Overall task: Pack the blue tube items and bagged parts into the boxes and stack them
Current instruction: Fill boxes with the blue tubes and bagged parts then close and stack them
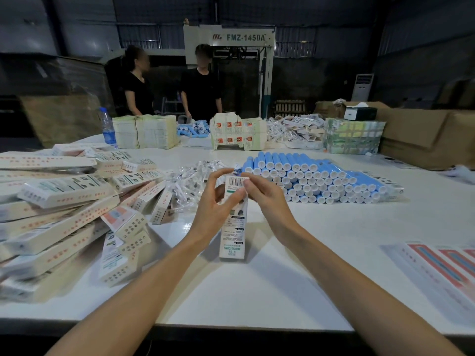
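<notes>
1. A white bench (pixel 257 291) fills the foreground of a dim workshop. Behind it stands a machine (pixel 228 37) marked FMZ-1450A, and two people in black (pixel 201 83) stand at the bench's far edge
2. Along that far edge are bundles of flat cartons (pixel 145 134), a water bottle (pixel 108 127), a wrapped bundle (pixel 354 136) and brown cardboard cases (pixel 416 134)
3. A loose heap of packed boxes (pixel 64 201) covers the left side. The blue tubes (pixel 321 181) are stacked in rows on the right, white caps facing the camera. The bagged parts (pixel 190 181) lie in a clear pile between the two, just behind the hands
4. Both forearms reach in from the near edge and meet mid-bench at one narrow box (pixel 232 227), which stands on end on the bench, slightly tilted
5. The left grip (pixel 218 194) wraps fingers and thumb round the box's upper part
6. The right grip (pixel 264 194) pinches the barcoded top flap, with something bluish showing just above it
</notes>
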